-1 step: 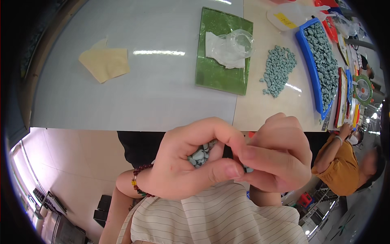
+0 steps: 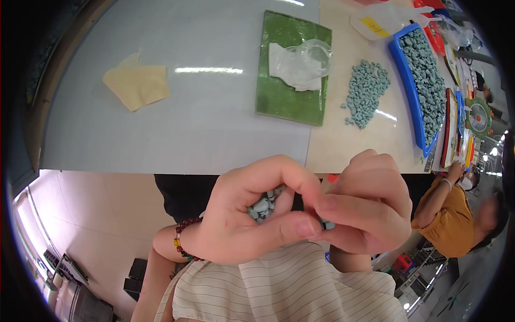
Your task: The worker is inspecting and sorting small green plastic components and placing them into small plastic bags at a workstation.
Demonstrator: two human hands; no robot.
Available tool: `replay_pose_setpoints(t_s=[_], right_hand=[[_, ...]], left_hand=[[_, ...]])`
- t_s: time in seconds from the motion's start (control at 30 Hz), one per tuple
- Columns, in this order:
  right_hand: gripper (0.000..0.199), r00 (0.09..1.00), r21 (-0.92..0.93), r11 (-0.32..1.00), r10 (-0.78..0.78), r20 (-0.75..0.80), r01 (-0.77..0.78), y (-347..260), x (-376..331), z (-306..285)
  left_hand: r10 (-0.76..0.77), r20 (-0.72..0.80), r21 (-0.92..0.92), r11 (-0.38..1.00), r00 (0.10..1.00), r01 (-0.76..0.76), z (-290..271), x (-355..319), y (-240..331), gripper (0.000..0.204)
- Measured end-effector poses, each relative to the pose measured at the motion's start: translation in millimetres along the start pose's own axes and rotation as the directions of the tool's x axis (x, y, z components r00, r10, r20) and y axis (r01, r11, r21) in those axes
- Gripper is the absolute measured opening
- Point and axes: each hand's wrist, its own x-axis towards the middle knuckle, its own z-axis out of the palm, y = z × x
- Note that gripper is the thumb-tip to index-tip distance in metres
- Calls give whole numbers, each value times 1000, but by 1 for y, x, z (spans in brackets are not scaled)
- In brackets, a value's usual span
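My left hand (image 2: 241, 228), with a beaded bracelet (image 2: 181, 241) at its wrist, is curled around several small grey-green stones (image 2: 261, 207) in its palm. Its thumb and forefinger reach to the fingertips of my right hand (image 2: 370, 206), whose fingers are folded in a pinch. Between the two hands' fingertips a sliver of one greenish stone (image 2: 327, 225) shows; the rest of it is hidden. Both hands are held just in front of the table's near edge. Beyond them on the table lies a loose pile of similar stones (image 2: 366, 96).
A long blue tray (image 2: 410, 88) full of stones stands at the right. Left of the pile, a green slab (image 2: 289, 110) carries white tissue (image 2: 281, 64) and a clear round dish (image 2: 320, 59). Beige paper or cloth (image 2: 139, 86) lies far left. A person in orange (image 2: 445, 220) sits at right.
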Motion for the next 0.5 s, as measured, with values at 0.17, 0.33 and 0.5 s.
replay_pose_setpoints(t_s=[0.17, 0.33, 0.5], right_hand=[[25, 904, -319, 914, 104, -414, -251, 18, 5, -38], [22, 719, -458, 670, 164, -676, -584, 72, -4, -130], [21, 738, -411, 759, 134, -661, -506, 83, -3, -141]], left_hand=[[-124, -11, -481, 871, 992, 103, 3, -11, 4, 14], [-294, -118, -821, 566, 948, 74, 9, -5, 11, 17], [-380, -234, -717, 689, 895, 105, 12, -3, 20, 13]])
